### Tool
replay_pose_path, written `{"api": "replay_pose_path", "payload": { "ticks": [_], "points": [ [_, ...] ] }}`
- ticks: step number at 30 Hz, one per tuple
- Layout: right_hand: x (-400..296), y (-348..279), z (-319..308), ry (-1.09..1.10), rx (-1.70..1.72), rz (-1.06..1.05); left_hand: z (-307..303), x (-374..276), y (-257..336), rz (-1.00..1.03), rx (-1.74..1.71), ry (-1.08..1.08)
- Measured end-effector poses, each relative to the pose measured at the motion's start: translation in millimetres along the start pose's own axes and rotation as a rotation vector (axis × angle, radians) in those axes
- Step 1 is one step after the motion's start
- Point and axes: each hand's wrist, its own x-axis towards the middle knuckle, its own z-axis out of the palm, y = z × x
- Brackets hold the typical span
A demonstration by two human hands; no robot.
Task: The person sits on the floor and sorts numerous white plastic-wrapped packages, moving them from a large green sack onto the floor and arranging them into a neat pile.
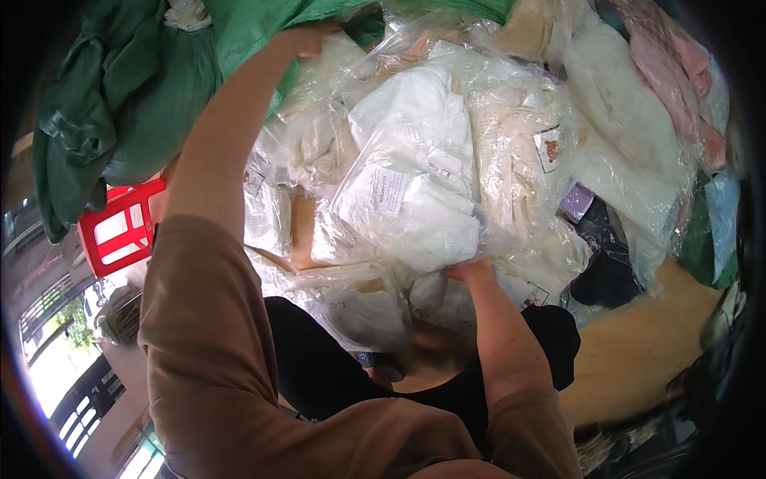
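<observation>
My right hand [470, 270] is at the lower edge of a clear plastic bag holding a folded white knit garment [413, 179]. Its fingers go under the bag and look closed on that edge. The bag carries a printed white label and lies on top of a heap of similar bags. My left hand [311, 39] reaches far forward to the edge of a green woven sack [251, 36], beside another clear bag of pale clothing [341, 66]. The left fingertips are hidden, so its grip is unclear.
Bagged cream clothing [502, 155] with a bear tag lies to the right, near a black item [604, 263] and pink clothing [664, 66]. Dark green cloth [143, 114] hangs at the left above a red plastic frame [122, 230]. Brown floor [634, 353] shows at the lower right.
</observation>
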Motion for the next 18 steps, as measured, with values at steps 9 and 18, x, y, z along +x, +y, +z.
{"api": "replay_pose_path", "payload": {
  "ticks": [9, 18],
  "points": [
    [20, 36, 63, 0.146, 0.075, -0.023, 8, 0, 72, -0.132, 0.210, -0.131],
    [22, 39, 56, 0.068, 0.020, -0.030, -48, -172, 131, -0.252, 0.310, 0.365]
  ]
}}
